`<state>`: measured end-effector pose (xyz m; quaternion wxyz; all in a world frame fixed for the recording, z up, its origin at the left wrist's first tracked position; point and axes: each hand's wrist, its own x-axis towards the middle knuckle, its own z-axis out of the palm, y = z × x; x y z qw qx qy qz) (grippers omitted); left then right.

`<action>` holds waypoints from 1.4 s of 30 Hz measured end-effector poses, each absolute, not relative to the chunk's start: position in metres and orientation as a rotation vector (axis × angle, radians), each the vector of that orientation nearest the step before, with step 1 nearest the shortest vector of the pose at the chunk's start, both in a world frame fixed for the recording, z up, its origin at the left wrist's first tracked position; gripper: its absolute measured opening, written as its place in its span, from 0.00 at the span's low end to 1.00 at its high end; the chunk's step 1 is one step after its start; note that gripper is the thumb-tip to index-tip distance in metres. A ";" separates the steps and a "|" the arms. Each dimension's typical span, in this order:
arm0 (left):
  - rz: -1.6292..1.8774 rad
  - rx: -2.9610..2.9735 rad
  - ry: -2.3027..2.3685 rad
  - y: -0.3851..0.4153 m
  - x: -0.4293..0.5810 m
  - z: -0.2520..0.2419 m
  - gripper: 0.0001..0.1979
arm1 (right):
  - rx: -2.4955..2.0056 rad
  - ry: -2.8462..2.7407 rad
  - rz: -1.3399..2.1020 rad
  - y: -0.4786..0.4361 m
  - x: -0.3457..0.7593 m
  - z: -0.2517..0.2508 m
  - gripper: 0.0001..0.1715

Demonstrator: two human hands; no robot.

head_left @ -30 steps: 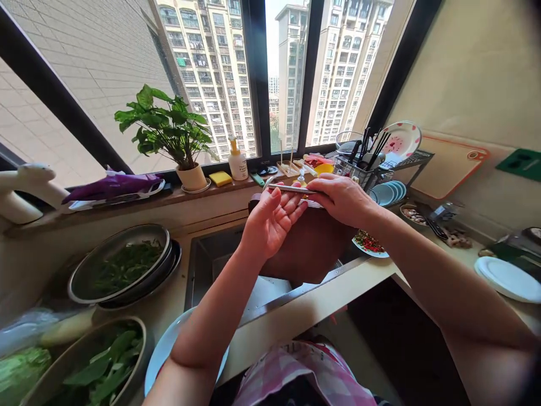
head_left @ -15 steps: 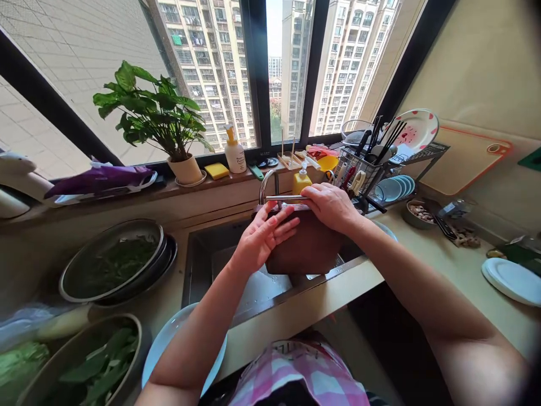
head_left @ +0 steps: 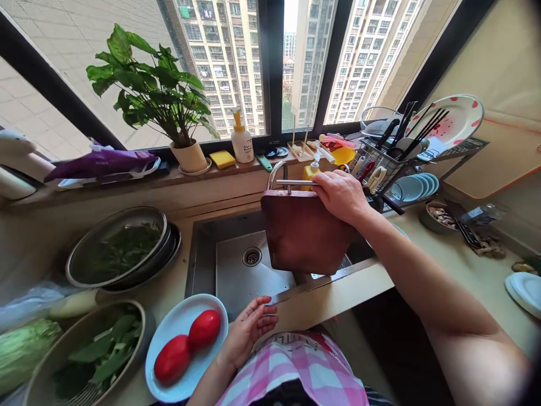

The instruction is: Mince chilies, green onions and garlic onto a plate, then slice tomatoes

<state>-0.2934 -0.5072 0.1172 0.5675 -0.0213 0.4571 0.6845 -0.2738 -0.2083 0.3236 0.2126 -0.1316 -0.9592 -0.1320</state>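
My right hand [head_left: 340, 194] grips the top right corner of a dark red-brown cutting board [head_left: 302, 234] with a metal handle, held upright over the steel sink [head_left: 236, 270]. My left hand [head_left: 249, 330] is low at the counter's front edge, fingers loosely curled and holding nothing, right beside a light blue plate [head_left: 181, 321] with two red tomatoes [head_left: 205, 329]. The curved tap [head_left: 276, 172] stands just behind the board.
Left of the sink sit a steel basin of greens [head_left: 120, 251] and a bowl of leafy greens [head_left: 97, 355]. A potted plant [head_left: 169, 96], soap bottle [head_left: 242, 141] and sponge line the sill. A dish rack [head_left: 393, 158] with plates stands at right.
My left hand has left the board and dropped to the counter edge beside the tomato plate. The board now hangs upright from my right hand alone; the view has tilted down.
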 end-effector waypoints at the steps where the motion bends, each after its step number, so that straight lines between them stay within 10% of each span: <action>1: 1.612 -0.055 1.089 -0.507 -0.295 0.117 0.17 | -0.358 -2.664 -0.363 -0.206 -0.276 0.323 0.14; 42: 1.612 -0.151 1.119 -0.517 -0.291 0.091 0.17 | -0.530 -2.662 -0.296 -0.199 -0.285 0.320 0.12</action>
